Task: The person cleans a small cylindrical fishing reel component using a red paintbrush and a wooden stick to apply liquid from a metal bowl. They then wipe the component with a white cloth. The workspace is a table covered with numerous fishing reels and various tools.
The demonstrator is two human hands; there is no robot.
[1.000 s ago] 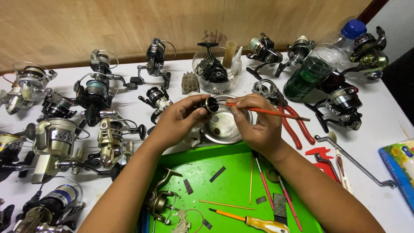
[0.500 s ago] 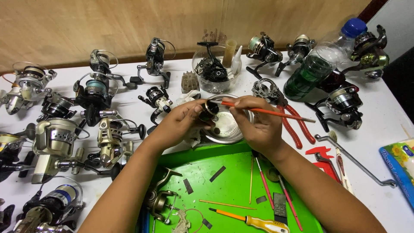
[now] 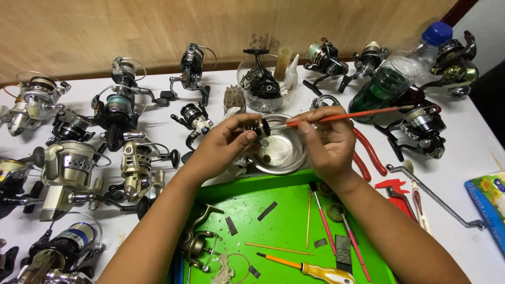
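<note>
Bench inventory, as seen from my own head:

- Small round reel part [image 3: 259,128], dark with a brassy rim: one. It sits between the thumb and fingertips of my left hand [image 3: 226,143], which are closed on it, holding it just above the near rim of the steel bowl.
- Orange-handled brush [image 3: 347,115]: one. My right hand [image 3: 327,141] pinches it near the ferrule, fingers closed around the handle; the bristle end meets the reel part, the long handle points away to my right.
- Steel bowl [image 3: 286,152]: one, directly under my hands, with a few small dark bits inside; too small to tell what.
- Green tray [image 3: 279,231]: one, nearest to me, beneath both forearms. On it: a partly stripped reel frame [image 3: 197,242], one; yellow-handled screwdriver [image 3: 315,269], one; thin sticks and brushes, about four; short dark strips, several.
- Spinning reels on the white table [image 3: 158,126]: about ten on my left in a loose cluster, some four more along the far right; exact count uncertain where they overlap.
- Clear round tub [image 3: 263,79] behind the bowl: one, holding a black reel body.
- Plastic bottle with blue cap [image 3: 405,66], lying tilted at far right: one.
- Red-handled pliers [image 3: 368,152]: one pair, just beside my right hand.
- Bent metal rod [image 3: 434,197]: one, well to the right
</note>
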